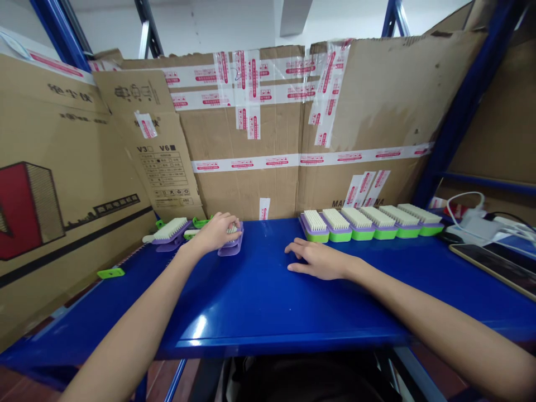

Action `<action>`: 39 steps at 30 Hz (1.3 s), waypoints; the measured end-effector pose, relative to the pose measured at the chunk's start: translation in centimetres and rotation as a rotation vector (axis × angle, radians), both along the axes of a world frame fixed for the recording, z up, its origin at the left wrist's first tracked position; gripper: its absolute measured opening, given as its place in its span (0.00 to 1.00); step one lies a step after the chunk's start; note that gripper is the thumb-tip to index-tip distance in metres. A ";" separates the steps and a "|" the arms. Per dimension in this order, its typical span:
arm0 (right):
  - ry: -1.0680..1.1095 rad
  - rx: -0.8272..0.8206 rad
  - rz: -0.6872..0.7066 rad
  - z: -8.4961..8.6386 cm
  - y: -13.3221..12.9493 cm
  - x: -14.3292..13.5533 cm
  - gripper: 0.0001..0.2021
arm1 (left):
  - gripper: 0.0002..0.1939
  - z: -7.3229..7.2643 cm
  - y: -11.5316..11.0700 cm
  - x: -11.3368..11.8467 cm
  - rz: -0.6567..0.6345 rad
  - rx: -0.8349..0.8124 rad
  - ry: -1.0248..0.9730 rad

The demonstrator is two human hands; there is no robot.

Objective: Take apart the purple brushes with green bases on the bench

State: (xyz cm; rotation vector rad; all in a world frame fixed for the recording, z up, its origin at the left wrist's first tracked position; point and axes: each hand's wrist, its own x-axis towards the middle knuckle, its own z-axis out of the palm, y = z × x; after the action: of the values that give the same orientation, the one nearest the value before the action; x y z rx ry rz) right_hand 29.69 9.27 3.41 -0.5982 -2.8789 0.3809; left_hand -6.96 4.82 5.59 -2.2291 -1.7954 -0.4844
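Fingers [228, 219] over purple brush [231, 245]

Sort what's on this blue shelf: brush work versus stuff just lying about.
In hand:
left hand on purple-backed scrubbing brush
second purple brush
row of six green-and-purple brushes
loose green clip
right hand, flat on shelf

Lying about:
white charger and cable
dark tablet

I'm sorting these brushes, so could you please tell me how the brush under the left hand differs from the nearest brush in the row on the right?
The brush under the left hand shows only a purple body; the row's nearest brush has a green base under its purple part. The first is covered by the left hand and sits loose among scattered parts; the second stands untouched, lined up against its neighbours. Both carry pale bristles and rest on the blue shelf.
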 end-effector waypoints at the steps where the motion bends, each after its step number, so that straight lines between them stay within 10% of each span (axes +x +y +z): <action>1: 0.004 -0.002 0.001 0.0 0.0 0.0 0.21 | 0.09 0.0 0.0 -0.2 0.004 -0.001 0.001; 39: 0.027 -0.012 0.018 -0.3 0.2 0.1 0.20 | 0.18 1.9 -1.4 -2.9 0.380 -0.063 0.040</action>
State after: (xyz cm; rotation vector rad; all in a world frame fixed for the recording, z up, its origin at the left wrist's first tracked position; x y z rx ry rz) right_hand 29.82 9.50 3.09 -0.5648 -2.8598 0.4061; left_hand -9.88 3.44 7.48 -1.8502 -2.1692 -0.3061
